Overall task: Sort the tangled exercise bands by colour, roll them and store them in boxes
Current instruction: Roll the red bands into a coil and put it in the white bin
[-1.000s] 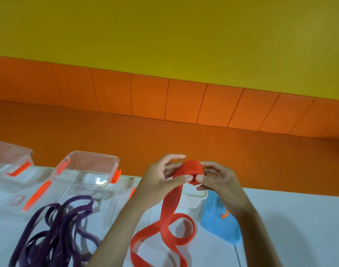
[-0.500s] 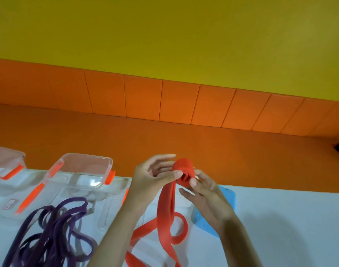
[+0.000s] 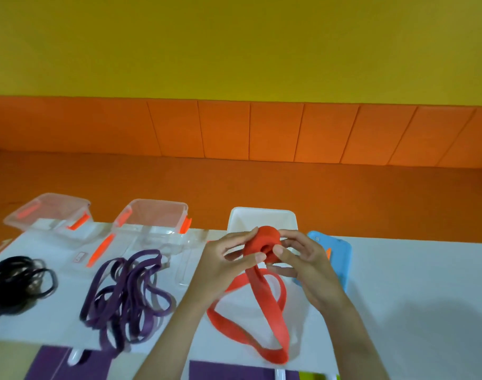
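Rolling red exercise band (image 3: 262, 242) above far edge of white table (image 3: 404, 275), just before white box (image 3: 261, 212). Left hand (image 3: 223, 260) pinches one side of rolled part, right hand (image 3: 302, 263) pinches other side. Advice: hold turns tight, feed loose tail (image 3: 272, 319) flat, without twist, otherwise roll may spring open.

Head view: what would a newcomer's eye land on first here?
At the centre, the left hand and right hand grip a half-rolled red band, its loose tail looping down onto the table. To the left lie tangled purple bands and, at the edge, black bands. Behind stand clear boxes and a white box, under a yellow wall.
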`<state>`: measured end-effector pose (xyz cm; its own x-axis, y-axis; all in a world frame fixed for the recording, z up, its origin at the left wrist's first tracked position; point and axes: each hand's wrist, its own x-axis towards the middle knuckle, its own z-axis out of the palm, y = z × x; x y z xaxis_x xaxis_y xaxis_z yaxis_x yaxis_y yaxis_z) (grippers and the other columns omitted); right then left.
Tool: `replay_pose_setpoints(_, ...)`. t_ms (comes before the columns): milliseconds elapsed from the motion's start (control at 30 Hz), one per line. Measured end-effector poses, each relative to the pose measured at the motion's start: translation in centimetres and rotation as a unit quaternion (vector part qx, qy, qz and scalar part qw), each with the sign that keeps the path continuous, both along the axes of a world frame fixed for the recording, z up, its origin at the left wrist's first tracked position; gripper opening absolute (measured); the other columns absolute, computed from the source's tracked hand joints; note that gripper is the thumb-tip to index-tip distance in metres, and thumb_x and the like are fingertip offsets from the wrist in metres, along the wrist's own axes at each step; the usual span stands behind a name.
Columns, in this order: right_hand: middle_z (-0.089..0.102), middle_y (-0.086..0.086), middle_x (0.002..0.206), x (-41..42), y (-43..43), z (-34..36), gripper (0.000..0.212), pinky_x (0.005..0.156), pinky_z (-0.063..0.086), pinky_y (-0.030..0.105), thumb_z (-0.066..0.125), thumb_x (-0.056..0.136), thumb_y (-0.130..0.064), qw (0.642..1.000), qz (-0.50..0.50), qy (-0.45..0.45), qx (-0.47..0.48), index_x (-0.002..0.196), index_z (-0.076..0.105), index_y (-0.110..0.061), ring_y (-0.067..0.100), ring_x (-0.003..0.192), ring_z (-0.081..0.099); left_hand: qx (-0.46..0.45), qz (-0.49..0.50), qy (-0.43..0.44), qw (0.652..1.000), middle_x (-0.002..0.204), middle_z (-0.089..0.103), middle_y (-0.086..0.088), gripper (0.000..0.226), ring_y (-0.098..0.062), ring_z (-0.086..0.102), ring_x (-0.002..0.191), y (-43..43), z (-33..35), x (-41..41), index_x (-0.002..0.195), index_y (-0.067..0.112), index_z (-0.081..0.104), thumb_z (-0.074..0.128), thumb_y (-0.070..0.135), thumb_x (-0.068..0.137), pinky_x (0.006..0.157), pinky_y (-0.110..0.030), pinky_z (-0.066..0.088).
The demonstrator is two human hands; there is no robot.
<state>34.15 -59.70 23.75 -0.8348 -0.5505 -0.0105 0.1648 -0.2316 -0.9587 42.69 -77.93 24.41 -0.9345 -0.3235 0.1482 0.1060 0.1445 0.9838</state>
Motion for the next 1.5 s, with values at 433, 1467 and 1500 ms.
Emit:
replay_pose_setpoints(433,0.074,-0.003,0.109,0.8,0.7,2.5,0.046,0.076,0.064,0.034,0.089,0.078,-0.046,0.99,0.038,0.092,0.099,0.119,0.075,-0.028,0.031,0.094,0.078,0.061,-0.031,0.011,0.998,0.112,0.081,0.004,0.057,-0.016,0.077,0.108,-0.2,-0.2,0.8,0.125,0.038,0.067,0.096,0.029,0.077,0.086,-0.021,0.06)
replay_pose_setpoints(1467,0.072,0.005,0.116,-4.8,-6.4,-1.1,0.054,0.074,0.065,0.046,0.088,0.078,-0.047,0.987,0.02,0.061,0.148,0.123,0.072,-0.02,0.037,0.098,0.077,-0.037,-0.186,-0.035,0.981,0.104,0.082,0.011,0.041,-0.01,0.079,0.099,-10.4,-1.9,-8.1,0.109,0.032,0.078,0.096,0.039,0.074,0.085,-0.024,0.062)
replay_pose_setpoints(1500,0.072,0.006,0.113,-5.3,-6.4,-0.7,0.053,0.075,0.065,0.047,0.089,0.077,-0.046,0.988,0.008,0.061,0.14,0.12,0.073,-0.019,0.037,0.098,0.077,-0.039,-0.179,-0.029,0.983,0.105,0.081,0.012,0.042,-0.009,0.078,0.101,-10.2,-1.6,-8.4,0.111,0.032,0.078,0.096,0.042,0.073,0.086,-0.023,0.061)
